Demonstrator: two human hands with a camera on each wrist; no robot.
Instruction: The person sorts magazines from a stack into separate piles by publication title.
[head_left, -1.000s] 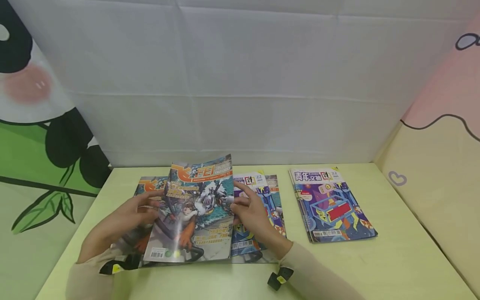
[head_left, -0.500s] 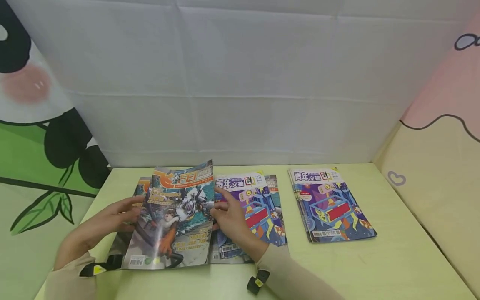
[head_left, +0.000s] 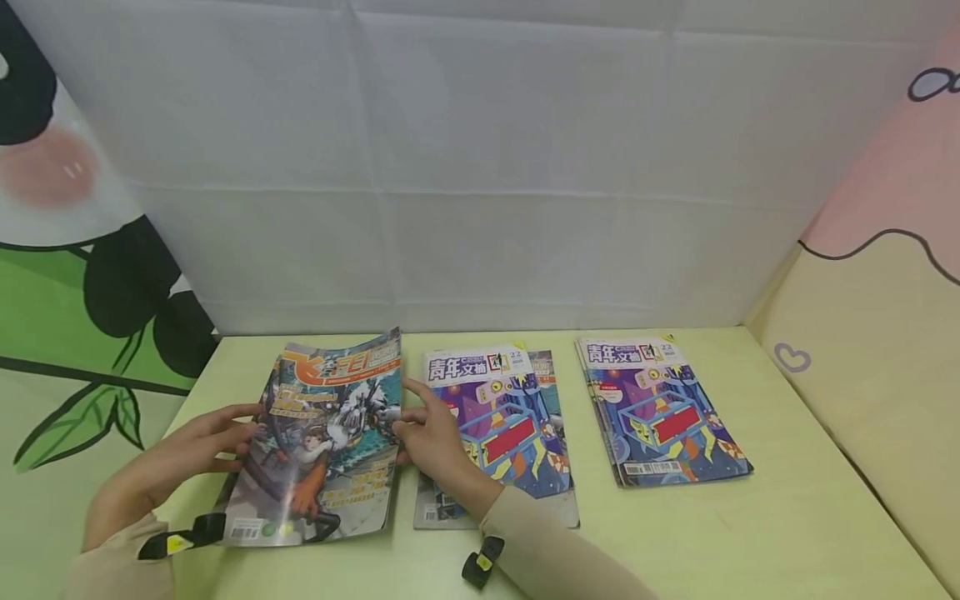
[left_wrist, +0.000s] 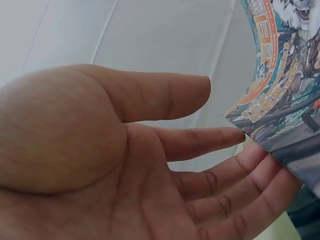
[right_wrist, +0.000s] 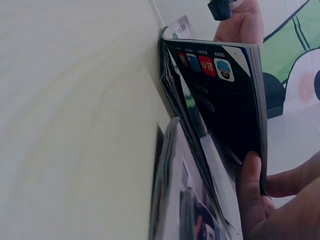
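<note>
Work surface is a pale yellow-green table (head_left: 802, 500), faint wood grain visible from the right wrist. Beyond both hands it is backed by a white creased cloth (head_left: 480, 208); it is flanked on the left hand's side by a green-and-white cartoon-printed panel (head_left: 52, 317), on the right hand's side by a pink-and-cream panel (head_left: 877, 350).

Glossy teal-and-grey magazine with orange title lettering (head_left: 322, 458) is located between the hands. Its right edge is pinched between thumb and fingers of the right hand (head_left: 442, 442) and held raised; its left edge is touched by the fingertips of the left hand (head_left: 187, 454), fingers extended, thumb apart. Top edge is curled; glare is seen on the cover. Back cover is dark, printed with small coloured square icons (right_wrist: 205, 65).

Purple-and-blue magazine (head_left: 517, 429) is partly covered by the right hand and laid over a grey-bordered magazine (head_left: 562, 510), mostly hidden. Fanned stack of purple-and-blue magazines (head_left: 667, 417) is placed well right of the right hand; count can't be told. Both forearms are cut off by the frame.
</note>
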